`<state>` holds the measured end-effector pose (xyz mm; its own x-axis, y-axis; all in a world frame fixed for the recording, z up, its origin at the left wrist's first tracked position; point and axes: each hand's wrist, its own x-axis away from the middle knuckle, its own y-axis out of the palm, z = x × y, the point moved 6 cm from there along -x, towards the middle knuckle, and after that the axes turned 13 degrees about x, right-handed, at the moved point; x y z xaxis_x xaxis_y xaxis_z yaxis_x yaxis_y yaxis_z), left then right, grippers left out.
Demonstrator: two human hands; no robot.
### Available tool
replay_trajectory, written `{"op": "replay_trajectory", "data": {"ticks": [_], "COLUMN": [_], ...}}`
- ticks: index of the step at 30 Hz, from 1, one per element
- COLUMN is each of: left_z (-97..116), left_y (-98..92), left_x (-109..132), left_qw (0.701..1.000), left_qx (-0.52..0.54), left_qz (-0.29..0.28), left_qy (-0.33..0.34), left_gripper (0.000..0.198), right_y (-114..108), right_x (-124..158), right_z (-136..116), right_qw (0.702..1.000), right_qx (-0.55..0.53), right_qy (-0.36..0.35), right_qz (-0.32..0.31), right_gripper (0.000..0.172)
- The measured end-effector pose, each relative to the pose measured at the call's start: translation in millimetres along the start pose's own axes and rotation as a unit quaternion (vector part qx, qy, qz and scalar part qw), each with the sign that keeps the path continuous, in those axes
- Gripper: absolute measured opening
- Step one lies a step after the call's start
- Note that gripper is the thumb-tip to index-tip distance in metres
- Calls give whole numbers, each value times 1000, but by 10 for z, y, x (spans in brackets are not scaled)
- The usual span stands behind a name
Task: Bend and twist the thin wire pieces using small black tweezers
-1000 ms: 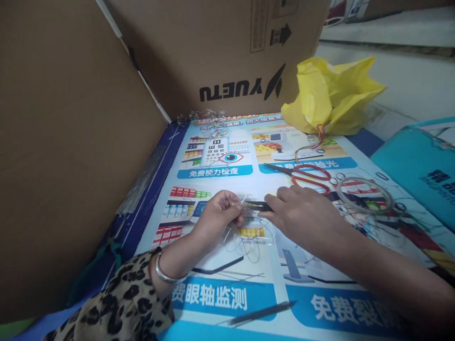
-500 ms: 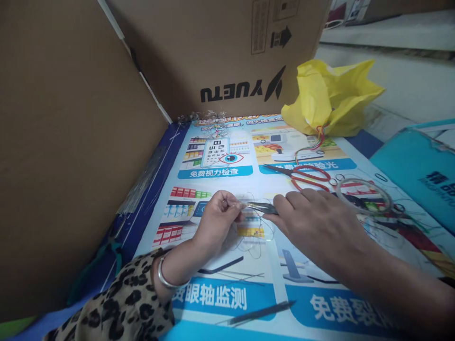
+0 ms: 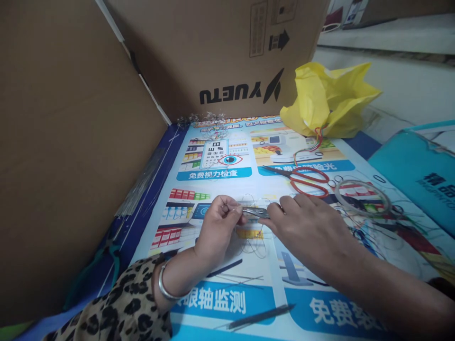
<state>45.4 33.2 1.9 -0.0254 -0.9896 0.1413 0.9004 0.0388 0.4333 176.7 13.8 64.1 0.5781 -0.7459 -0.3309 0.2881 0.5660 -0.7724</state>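
My left hand point(image 3: 217, 227) pinches the end of a thin wire point(image 3: 256, 255) between thumb and fingers. Fine loops of that wire trail below the fingertips over the printed sheet. My right hand point(image 3: 307, 227) is wrapped around long-nosed pliers point(image 3: 255, 211), whose handles are mostly hidden in the palm. The plier jaws point left and meet the left fingertips; exactly what lies between the jaws is too small to tell. Red-handled scissors point(image 3: 310, 180) lie just beyond the right hand.
A coil of clear line point(image 3: 387, 201) and loose wires lie at the right. A yellow bag point(image 3: 327, 99) with coloured cords stands at the back. Teal-handled pliers point(image 3: 115, 263) and straight wires point(image 3: 140, 189) are at the left. Cardboard walls point(image 3: 213, 52) bound the left and back; dark rods point(image 3: 263, 316) lie in front.
My right hand has shifted slightly left with the pliers, and the jaws look closer together and nearer the left fingertips. My left hand keeps its pinch almost in place.
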Motion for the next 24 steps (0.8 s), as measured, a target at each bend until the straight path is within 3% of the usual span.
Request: {"op": "replay_trajectory", "data": {"ticks": [24], "left_z": [-19], "left_y": [-10], "left_x": [-13], "left_qw": [999], "left_qx": [-11], "left_qz": [27], "left_qy": [26], "left_gripper": [17], "right_y": [76], "right_x": [5], "right_z": [-35], "right_qw": [1000], "right_qx": [4], "right_qy": [16], "right_qz": [-6], "right_gripper": [9]}}
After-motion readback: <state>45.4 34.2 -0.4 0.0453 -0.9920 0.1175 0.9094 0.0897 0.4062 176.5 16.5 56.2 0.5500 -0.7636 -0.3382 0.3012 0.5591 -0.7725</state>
